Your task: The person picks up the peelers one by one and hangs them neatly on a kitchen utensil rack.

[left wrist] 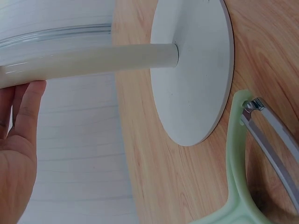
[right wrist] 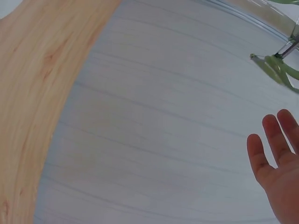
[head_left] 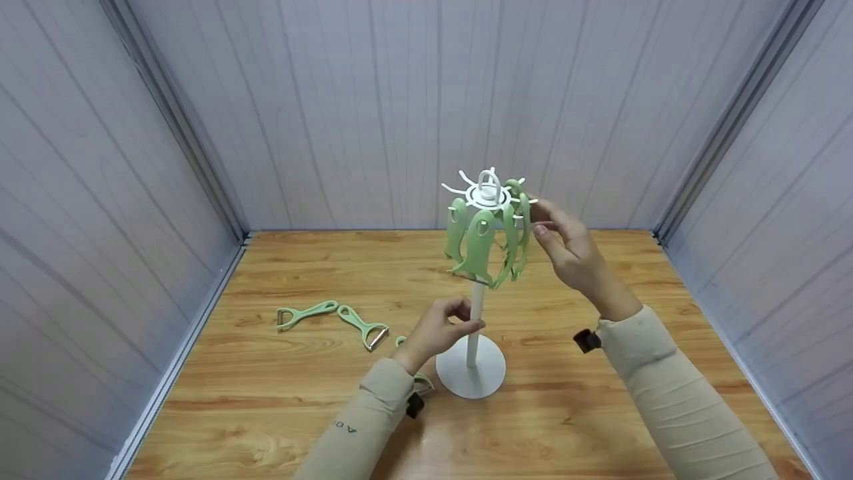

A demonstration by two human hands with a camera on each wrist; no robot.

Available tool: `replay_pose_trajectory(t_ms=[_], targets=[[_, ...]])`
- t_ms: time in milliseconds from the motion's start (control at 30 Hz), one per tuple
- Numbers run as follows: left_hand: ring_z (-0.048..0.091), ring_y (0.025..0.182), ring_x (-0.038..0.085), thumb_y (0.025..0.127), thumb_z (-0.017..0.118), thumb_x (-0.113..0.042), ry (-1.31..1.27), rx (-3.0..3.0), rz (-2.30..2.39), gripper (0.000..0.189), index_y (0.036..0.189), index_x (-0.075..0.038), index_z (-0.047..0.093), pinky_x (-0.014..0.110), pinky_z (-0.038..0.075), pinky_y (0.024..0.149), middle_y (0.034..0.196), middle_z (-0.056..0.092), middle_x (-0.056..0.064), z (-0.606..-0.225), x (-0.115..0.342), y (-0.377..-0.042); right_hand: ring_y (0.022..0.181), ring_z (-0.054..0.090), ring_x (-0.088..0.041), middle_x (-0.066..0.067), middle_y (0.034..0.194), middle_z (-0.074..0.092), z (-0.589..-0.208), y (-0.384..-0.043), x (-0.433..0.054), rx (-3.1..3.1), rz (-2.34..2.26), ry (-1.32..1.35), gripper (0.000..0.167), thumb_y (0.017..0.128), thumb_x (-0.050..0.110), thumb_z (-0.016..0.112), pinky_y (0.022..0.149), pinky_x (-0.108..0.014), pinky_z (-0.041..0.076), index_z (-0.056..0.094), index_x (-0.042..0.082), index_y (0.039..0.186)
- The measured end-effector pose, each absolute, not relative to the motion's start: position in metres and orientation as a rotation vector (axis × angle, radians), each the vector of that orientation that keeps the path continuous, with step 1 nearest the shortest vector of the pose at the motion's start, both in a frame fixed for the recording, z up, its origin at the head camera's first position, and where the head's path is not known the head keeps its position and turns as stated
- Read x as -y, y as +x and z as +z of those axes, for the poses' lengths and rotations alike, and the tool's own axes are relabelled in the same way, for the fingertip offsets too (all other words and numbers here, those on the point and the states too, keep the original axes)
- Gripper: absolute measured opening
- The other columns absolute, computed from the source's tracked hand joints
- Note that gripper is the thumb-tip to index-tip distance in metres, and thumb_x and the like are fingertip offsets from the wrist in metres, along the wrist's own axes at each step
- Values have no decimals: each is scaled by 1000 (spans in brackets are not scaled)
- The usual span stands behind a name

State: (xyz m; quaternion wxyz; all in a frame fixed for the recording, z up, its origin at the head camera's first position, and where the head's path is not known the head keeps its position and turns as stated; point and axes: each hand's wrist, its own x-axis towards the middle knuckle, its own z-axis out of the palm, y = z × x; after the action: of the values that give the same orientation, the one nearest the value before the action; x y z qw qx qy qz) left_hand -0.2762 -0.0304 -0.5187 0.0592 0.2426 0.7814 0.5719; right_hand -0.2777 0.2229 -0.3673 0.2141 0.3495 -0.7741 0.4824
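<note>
A white stand with a round base [head_left: 453,373] and a ring of hooks [head_left: 460,175] on top stands on the table. Several green peelers [head_left: 478,247] hang from its hooks, mostly on the front and right. My left hand [head_left: 440,330] holds the pole [head_left: 477,303] below them, thumb in front; in the left wrist view its fingers touch the pole [left wrist: 107,58]. Beside the hanging peelers on the right is my right hand [head_left: 570,250], its index fingertip partly hidden behind them. In the right wrist view, three fingers of that hand [right wrist: 285,177] are extended, apart from a peeler [right wrist: 273,70].
On the wooden table [head_left: 266,400] lie two green peelers, one peeler [head_left: 310,312] farther left and another peeler [head_left: 363,327] nearer the stand. A further peeler [head_left: 422,382] is partly covered by my left wrist. Pale panelled walls [head_left: 333,120] enclose the table at the back and sides.
</note>
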Motion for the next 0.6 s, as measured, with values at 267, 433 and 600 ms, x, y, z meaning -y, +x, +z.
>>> replay_pose_trajectory(t_ms=[267,433,600], targets=[[69,99,12,100,81,-21,717,-2399,1711,12,102,-10,75,39,59,92,101,76,1,-513,32,-274,124,62,-2,-26,133,70,-396,-273,-229,2176,1322,882,45,106,-8,54,106,-24,50,55,-9,150],[70,101,13,101,80,-20,754,-2405,1690,13,105,-9,74,42,60,95,104,77,3,-509,32,-275,122,63,-3,-25,131,70,-415,-271,-229,2181,1325,865,42,105,-10,55,103,-24,51,58,-9,147],[72,106,17,103,77,-21,821,-2404,1625,20,115,-5,73,43,60,97,110,77,3,-506,37,-277,120,65,-5,-19,127,73,-432,-271,-225,2185,1354,854,38,106,-9,54,100,-26,51,63,-5,143]])
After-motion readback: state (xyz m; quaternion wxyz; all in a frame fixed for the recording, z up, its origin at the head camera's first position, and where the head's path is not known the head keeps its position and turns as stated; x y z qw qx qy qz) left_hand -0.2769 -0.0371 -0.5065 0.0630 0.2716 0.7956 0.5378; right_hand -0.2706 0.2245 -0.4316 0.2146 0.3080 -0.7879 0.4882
